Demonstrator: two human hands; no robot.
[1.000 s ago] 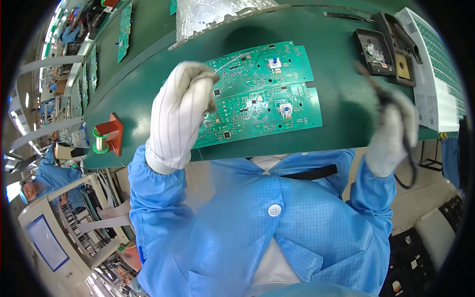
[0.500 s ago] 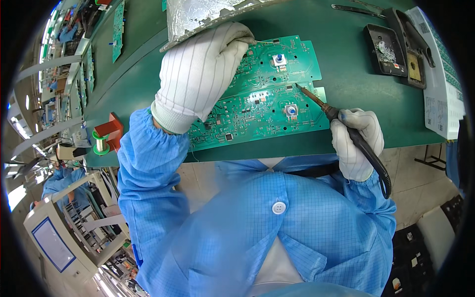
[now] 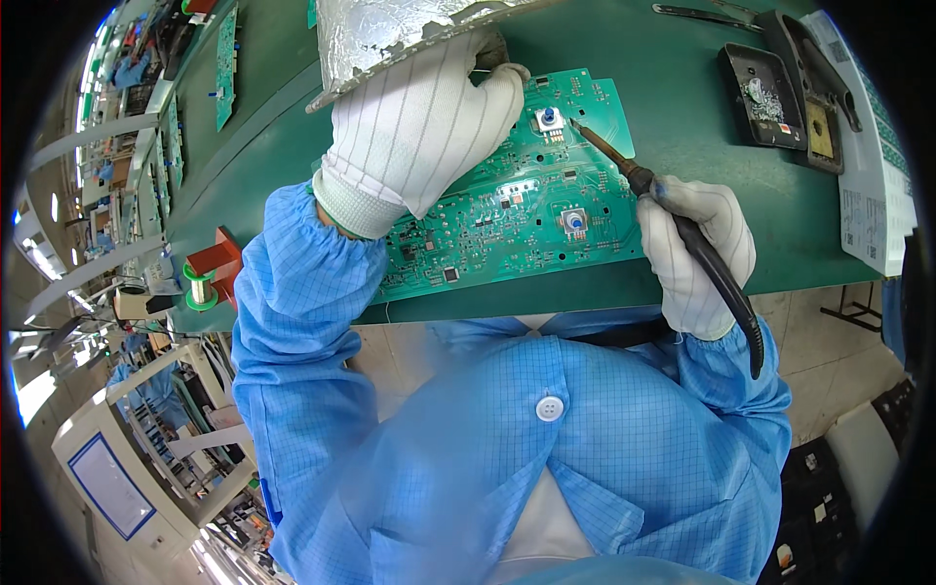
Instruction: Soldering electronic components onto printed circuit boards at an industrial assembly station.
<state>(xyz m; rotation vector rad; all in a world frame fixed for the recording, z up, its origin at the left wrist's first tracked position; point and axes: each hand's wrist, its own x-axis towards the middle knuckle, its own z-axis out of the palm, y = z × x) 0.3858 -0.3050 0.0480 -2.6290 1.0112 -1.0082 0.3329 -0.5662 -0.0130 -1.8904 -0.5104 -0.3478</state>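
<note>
A green printed circuit board [image 3: 468, 234] with two blue-tipped white knobs lies on the green bench mat. My left hand [image 3: 419, 122], in a white striped glove, is over its upper left part, fingers closed in a pinch near the far edge. A thin solder wire showed at those fingertips half a second ago; its tip is hard to see now. My right hand [image 3: 697, 249], also gloved, grips a soldering iron [image 3: 707, 263] by its dark handle. The iron's tip is at the board, just right of the upper knob [image 3: 550, 119].
A foil-covered panel [image 3: 390, 44] overhangs my left hand. At the far right are a black tray [image 3: 760, 97] with solder scraps, an iron stand [image 3: 819, 132] and a white box [image 3: 863, 185]. A solder spool [image 3: 201, 288] on a red holder stands left; tweezers [image 3: 707, 17] lie far back.
The iron's tip has moved away from me, from between the two knobs to beside the upper one. My left hand has shifted slightly right along the board's far edge.
</note>
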